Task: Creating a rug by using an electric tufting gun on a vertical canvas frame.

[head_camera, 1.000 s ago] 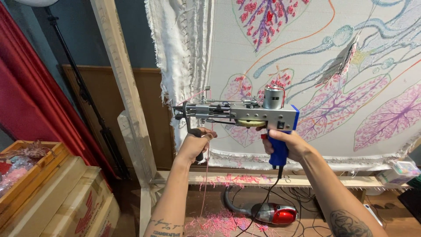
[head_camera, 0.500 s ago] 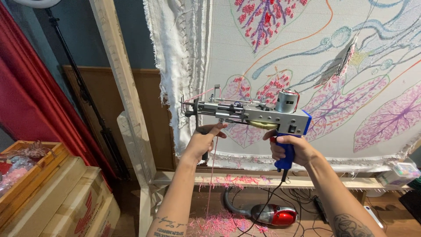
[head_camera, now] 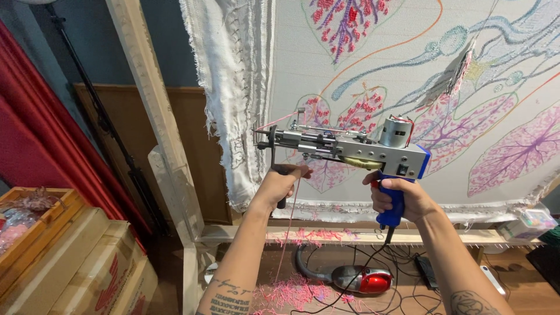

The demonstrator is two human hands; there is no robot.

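Hands grip the tufting gun: right hand closed round its blue grip, left hand wrapped on the black front handle. Its needle end sits just off the stretched cloth; level, firm two-handed pressure seems wise, pink yarn hanging free.

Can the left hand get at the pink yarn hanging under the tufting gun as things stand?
Probably yes. The left hand grips the tufting gun's front handle, and the pink yarn hangs right beside its fingers with nothing between; it would have to let go of the handle first.
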